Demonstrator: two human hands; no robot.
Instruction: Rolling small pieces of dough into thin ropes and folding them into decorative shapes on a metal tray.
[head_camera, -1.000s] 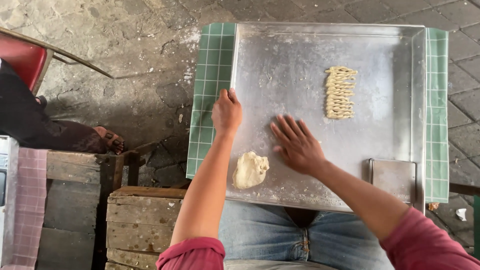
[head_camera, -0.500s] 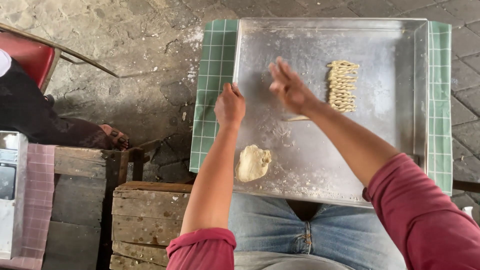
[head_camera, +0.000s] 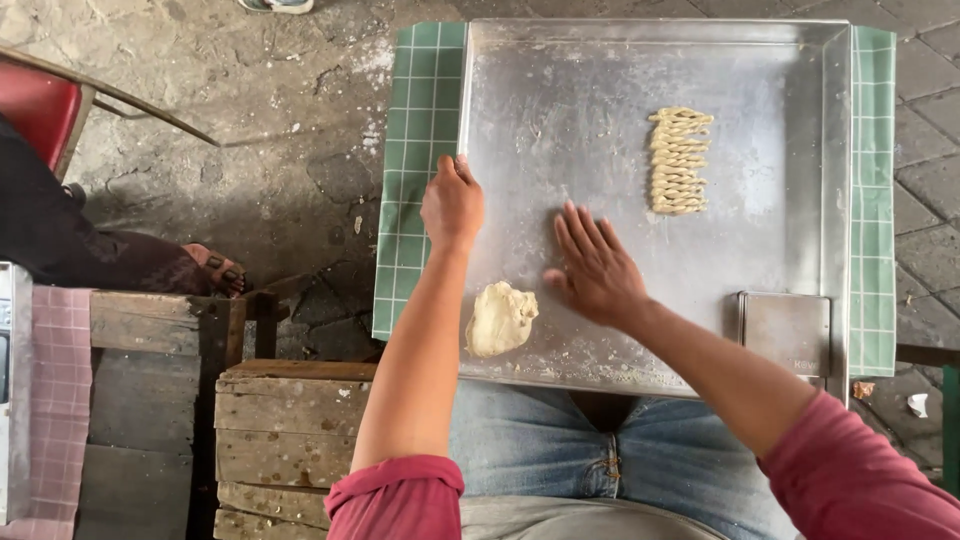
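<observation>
A flour-dusted metal tray (head_camera: 780, 120) lies across my lap on a green checked cloth (head_camera: 415, 120). My left hand (head_camera: 452, 205) is curled over the tray's left rim. My right hand (head_camera: 595, 265) lies palm down on the tray's middle with its fingers spread; anything under the palm is hidden. A pale dough lump (head_camera: 500, 318) sits near the front left corner, between my two forearms. Several twisted dough sticks (head_camera: 678, 160) lie side by side in a row at the far right.
A small flat metal plate (head_camera: 788, 330) rests in the tray's front right corner. Left of my knees stands a wooden crate (head_camera: 285, 440). Another person's sandalled foot (head_camera: 215, 268) and a red chair (head_camera: 35, 110) are further left on the stone floor.
My right hand slid away from me up the tray with a thin dough strand beside it, then came back to the middle. My left hand stayed on the rim.
</observation>
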